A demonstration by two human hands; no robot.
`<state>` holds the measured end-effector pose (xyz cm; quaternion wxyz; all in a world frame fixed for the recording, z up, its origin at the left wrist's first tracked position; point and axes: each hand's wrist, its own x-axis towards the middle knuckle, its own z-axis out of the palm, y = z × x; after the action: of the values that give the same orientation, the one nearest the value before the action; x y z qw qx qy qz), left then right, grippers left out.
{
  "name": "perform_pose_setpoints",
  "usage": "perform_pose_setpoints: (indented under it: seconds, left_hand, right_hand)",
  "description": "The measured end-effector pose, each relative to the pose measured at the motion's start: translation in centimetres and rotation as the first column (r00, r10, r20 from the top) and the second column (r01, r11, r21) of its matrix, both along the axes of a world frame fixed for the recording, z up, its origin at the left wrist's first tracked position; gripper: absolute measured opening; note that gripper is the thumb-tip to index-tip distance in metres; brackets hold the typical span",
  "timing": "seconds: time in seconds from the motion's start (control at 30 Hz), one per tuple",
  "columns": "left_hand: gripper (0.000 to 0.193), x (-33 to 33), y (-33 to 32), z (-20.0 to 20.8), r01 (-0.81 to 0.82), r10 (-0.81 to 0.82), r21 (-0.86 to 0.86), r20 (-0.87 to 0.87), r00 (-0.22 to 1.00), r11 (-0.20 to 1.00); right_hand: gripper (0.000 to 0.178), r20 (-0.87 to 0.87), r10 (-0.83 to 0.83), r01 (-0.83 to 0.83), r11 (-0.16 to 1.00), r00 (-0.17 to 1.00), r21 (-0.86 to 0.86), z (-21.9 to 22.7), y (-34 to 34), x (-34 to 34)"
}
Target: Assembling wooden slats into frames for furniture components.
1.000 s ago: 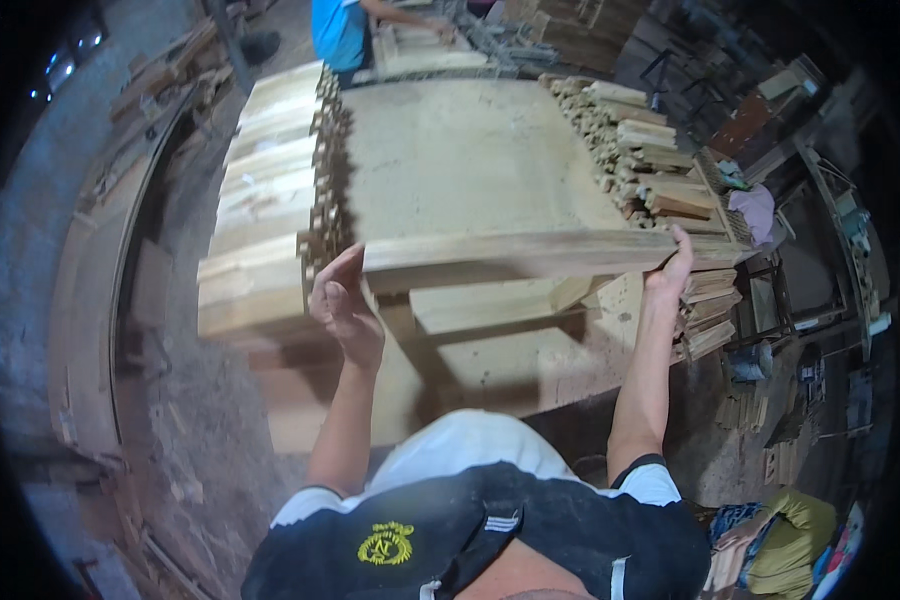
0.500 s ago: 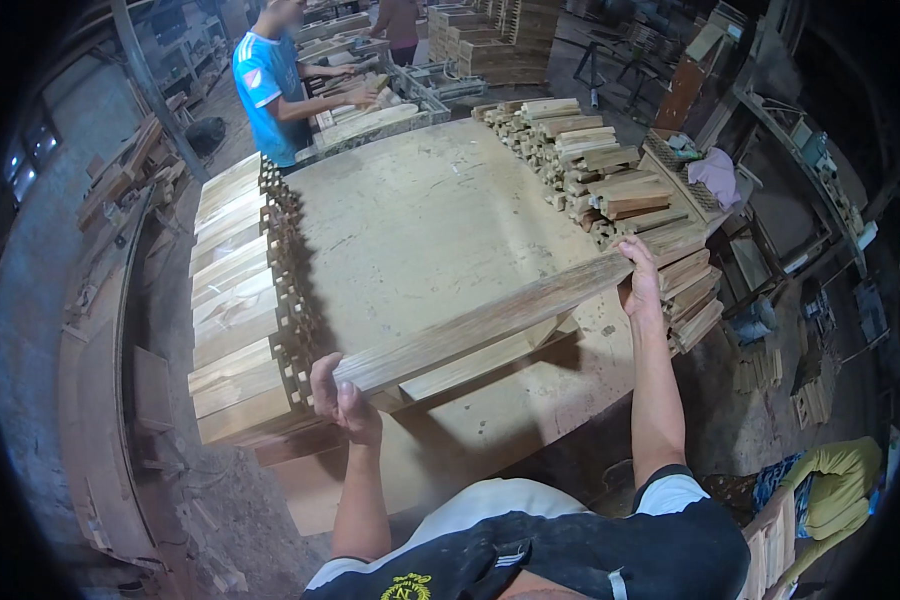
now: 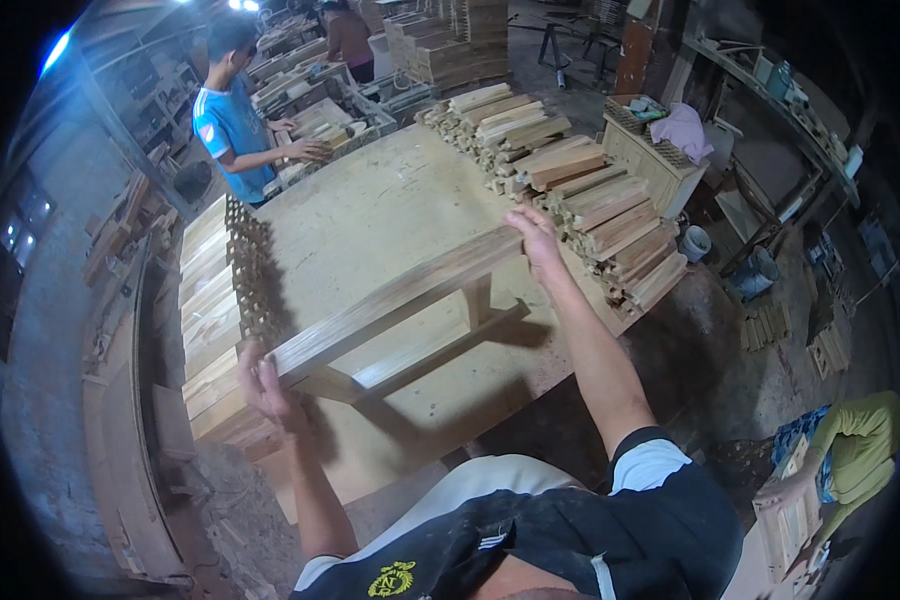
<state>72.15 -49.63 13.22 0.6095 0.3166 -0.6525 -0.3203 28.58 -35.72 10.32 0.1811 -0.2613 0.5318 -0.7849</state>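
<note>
A wooden frame (image 3: 400, 293) stands on edge on the pale tabletop in front of me. Its long upper board slants from near left to far right, and short crosspieces join it to a lower rail (image 3: 450, 352). At the left end, my left hand (image 3: 268, 388) is closed against the upper board, its fingertips blurred. My right hand (image 3: 538, 242) grips the opposite end, thumb on top and the other fingers partly hidden.
Wooden pieces are stacked along the left edge of the table (image 3: 360, 215); a looser pile (image 3: 560, 170) lines its right side. Across the table works a person in a blue shirt (image 3: 232, 130). Another in yellow-green sleeves (image 3: 858, 450) handles wood at lower right.
Both hands and the frame have shifted left in the picture. The frame has tilted more upright, showing the gap between its rails. The view has turned somewhat too.
</note>
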Motion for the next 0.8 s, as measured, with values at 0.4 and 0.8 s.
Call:
perform_pose_setpoints:
  seconds: [0.4,0.8]
  left_hand:
    - [0.080,-13.2,4.1,8.7,0.037,-0.095,0.088,0.964,0.249,0.995]
    - [0.068,-6.1,18.2,-1.6,0.177,-0.084,0.042,0.967,0.240,0.983]
  right_hand:
    - [0.016,-0.082,0.075,-0.079,0.995,0.994,-0.053,0.0,1.9,0.9]
    - [0.021,-0.442,-0.024,0.098,0.984,0.897,0.146,-7.2,20.7,8.9]
